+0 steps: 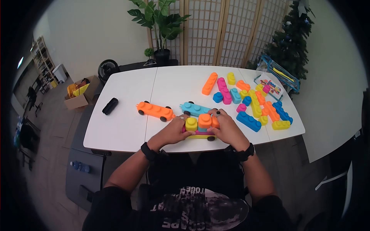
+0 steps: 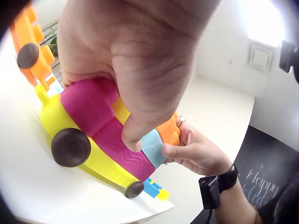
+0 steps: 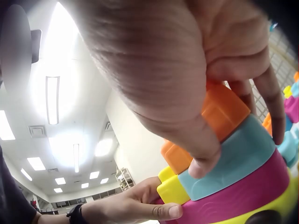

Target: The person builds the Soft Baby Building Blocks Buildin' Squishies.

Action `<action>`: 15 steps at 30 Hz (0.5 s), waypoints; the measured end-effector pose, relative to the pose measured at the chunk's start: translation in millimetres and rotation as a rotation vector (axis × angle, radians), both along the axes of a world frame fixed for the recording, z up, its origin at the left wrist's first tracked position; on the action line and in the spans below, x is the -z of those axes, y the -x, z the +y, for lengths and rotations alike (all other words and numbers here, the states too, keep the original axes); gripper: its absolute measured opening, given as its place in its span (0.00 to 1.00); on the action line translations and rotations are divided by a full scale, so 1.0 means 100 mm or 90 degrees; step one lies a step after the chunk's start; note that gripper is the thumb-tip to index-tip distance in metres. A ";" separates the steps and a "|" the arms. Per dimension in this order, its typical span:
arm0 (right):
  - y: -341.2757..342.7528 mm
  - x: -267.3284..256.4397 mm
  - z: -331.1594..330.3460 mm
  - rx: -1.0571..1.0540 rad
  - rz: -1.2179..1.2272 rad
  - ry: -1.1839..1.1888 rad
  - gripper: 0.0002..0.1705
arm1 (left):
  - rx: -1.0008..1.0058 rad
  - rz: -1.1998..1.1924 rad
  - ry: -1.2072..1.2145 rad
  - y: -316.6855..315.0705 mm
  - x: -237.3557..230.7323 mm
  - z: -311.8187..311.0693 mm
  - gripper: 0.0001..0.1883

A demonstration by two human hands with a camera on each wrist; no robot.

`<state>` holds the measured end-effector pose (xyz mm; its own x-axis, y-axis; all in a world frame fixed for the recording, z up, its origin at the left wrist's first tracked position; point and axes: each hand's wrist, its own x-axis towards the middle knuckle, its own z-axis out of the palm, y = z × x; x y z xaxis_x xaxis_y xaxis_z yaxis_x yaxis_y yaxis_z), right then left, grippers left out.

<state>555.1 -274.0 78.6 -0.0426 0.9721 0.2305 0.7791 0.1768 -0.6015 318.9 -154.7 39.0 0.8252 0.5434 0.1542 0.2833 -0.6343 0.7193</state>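
Note:
A yellow wheeled toy car base [image 2: 105,161] stands at the table's near edge, in front of me. On it sits a wavy-lined magenta block [image 2: 91,109], topped by a yellow block [image 1: 190,124] at the left and a teal block [image 3: 233,161] at the right. Orange blocks [image 3: 224,116] cap the teal one. My left hand [image 1: 169,134] grips the magenta block at its left end, thumb along the near side. With thumb in front and fingers behind, my right hand [image 1: 230,133] holds the teal block; its palm covers part of the orange blocks.
Just beyond are an orange wheeled base [image 1: 156,111] and a teal wheeled base [image 1: 196,109]. Several loose blocks, including a blue one [image 1: 248,121], spread over the right side by a clear bag [image 1: 283,75]. A black case [image 1: 110,106] lies far left.

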 end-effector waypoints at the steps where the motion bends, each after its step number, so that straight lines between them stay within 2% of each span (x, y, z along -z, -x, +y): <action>1: 0.01 -0.02 -0.01 0.001 -0.002 -0.007 0.37 | 0.005 -0.007 -0.010 0.00 0.00 0.00 0.29; 5: 0.02 0.08 0.03 0.008 0.025 -0.069 0.35 | 0.024 0.003 -0.046 0.00 0.01 0.03 0.29; 11: 0.02 0.10 0.03 0.011 0.028 -0.074 0.32 | 0.018 0.023 -0.097 -0.02 0.00 -0.02 0.24; 14: 0.07 0.06 0.09 -0.004 0.021 -0.051 0.31 | 0.008 0.043 -0.082 0.06 0.03 0.01 0.22; 15: 0.07 0.01 0.04 0.025 -0.015 0.001 0.33 | 0.028 0.052 -0.075 0.03 0.05 0.00 0.21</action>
<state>548.1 -269.5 77.8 -0.0094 0.9737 0.2278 0.7992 0.1442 -0.5836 315.7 -154.8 34.3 0.8602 0.4887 0.1457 0.3083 -0.7260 0.6147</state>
